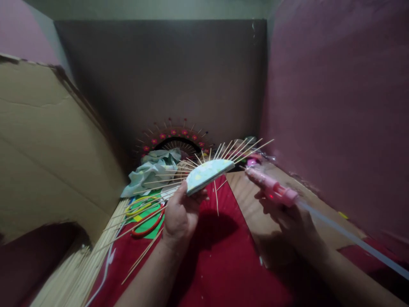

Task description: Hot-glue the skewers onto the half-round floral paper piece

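My left hand (183,213) grips a half-round piece covered in pale blue patterned fabric (209,172), thumb on its near face. Thin wooden sticks (238,150) fan out from its curved edge, some pointing left past my wrist. In my right hand (287,217) is a pink hot glue gun (271,185), its nozzle aimed left toward the fan piece but apart from it. A red light glows on the gun's side, and a long clear glue stick (354,241) trails from its back end.
Scissors with red handles (148,230) and yellow-handled scissors (140,207) lie on a green sheet (155,224). Crumpled pale blue cloth (153,168) sits behind. A decorated fan (174,134) leans at the back wall. Bundled sticks (73,273), a cardboard sheet (47,140) and a wooden board (249,204) flank the red cloth (223,264).
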`<state>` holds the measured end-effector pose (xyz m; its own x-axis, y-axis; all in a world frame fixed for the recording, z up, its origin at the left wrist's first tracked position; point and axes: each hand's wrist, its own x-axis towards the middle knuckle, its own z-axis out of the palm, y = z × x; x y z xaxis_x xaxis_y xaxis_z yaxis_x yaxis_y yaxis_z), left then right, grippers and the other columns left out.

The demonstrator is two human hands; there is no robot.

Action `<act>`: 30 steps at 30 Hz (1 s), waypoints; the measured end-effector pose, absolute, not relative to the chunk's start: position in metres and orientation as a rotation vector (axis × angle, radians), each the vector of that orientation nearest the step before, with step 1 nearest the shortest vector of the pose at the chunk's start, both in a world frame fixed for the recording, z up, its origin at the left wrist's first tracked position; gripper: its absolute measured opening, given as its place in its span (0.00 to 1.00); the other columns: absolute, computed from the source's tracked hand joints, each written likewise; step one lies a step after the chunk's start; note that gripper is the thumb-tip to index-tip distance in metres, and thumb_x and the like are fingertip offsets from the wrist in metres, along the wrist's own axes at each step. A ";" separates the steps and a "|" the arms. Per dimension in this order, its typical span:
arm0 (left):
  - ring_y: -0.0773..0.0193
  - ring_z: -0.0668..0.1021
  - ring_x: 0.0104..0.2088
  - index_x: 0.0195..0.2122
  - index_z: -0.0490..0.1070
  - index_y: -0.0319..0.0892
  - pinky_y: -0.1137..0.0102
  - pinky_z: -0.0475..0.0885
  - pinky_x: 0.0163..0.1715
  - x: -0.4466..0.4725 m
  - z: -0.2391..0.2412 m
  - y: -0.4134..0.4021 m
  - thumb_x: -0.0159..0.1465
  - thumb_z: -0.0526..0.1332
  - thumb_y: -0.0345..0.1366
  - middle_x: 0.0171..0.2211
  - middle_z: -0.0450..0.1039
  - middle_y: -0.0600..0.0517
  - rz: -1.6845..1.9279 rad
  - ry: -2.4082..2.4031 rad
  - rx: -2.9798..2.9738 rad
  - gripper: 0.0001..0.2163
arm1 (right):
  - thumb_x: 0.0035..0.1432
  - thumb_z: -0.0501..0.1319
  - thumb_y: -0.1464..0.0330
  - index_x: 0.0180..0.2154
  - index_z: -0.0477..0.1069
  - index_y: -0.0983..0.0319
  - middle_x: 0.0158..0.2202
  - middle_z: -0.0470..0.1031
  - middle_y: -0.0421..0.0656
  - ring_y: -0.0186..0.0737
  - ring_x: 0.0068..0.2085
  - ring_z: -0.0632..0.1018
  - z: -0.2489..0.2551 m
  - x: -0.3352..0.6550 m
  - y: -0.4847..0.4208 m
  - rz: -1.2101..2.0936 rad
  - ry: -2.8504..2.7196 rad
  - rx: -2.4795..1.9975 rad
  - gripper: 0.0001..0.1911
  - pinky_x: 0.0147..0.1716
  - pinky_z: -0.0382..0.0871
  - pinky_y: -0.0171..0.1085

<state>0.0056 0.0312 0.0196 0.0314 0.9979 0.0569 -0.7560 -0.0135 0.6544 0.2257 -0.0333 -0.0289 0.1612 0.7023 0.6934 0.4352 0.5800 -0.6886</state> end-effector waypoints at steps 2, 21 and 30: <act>0.62 0.77 0.23 0.37 0.72 0.33 0.68 0.73 0.22 0.005 0.022 0.031 0.64 0.51 0.31 0.30 0.77 0.45 1.493 0.502 0.601 0.11 | 0.59 0.57 0.67 0.52 0.69 0.57 0.42 0.77 0.45 0.44 0.37 0.78 -0.028 0.252 -0.028 0.140 -1.485 -1.137 0.18 0.30 0.75 0.39; 0.63 0.77 0.21 0.36 0.73 0.33 0.69 0.74 0.22 0.006 0.021 0.026 0.63 0.53 0.30 0.28 0.77 0.46 1.488 0.439 0.610 0.10 | 0.49 0.52 0.74 0.58 0.60 0.66 0.54 0.67 0.58 0.58 0.49 0.74 -0.028 0.347 0.003 -0.213 -1.911 -2.274 0.32 0.42 0.68 0.47; 0.62 0.76 0.22 0.35 0.74 0.34 0.69 0.72 0.23 0.006 0.024 0.017 0.62 0.56 0.32 0.26 0.76 0.46 1.331 0.327 0.576 0.09 | 0.53 0.58 0.63 0.48 0.69 0.61 0.37 0.76 0.46 0.40 0.38 0.76 0.015 0.227 -0.011 0.713 -1.700 -1.228 0.20 0.39 0.72 0.40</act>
